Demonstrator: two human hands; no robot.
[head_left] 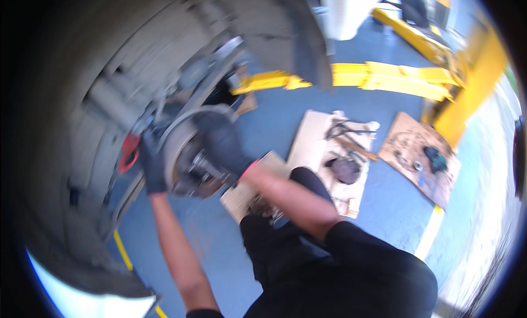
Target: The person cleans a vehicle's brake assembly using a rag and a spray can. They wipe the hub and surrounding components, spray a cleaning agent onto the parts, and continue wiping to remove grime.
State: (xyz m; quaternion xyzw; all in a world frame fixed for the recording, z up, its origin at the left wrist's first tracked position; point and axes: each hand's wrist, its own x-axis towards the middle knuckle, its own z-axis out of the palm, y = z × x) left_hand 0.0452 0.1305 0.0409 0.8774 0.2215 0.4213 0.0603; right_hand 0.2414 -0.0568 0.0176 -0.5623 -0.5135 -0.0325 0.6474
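Observation:
A round grey brake disc point(177, 132) with a metal hub point(200, 163) at its centre sits in the wheel arch of a raised vehicle. My right hand point(224, 141), in a dark glove with a red cuff, is closed over the disc's right side, blurred. On the disc's left, my left hand point(152, 163) wears the same kind of glove and reaches up behind the rim; its fingers are smeared and partly hidden. A red curved piece point(129, 153) is just left of that hand, its kind unclear. Above the disc runs a suspension arm or strut point(211, 79).
The wheel arch liner point(49, 208) surrounds the work at left. Cardboard sheets point(307, 137) on the blue floor point(274, 112) bear metal parts and a dark round lump point(345, 170). Another board point(398, 132) holds small parts. Yellow lift arms point(384, 79) join a yellow post point(472, 87).

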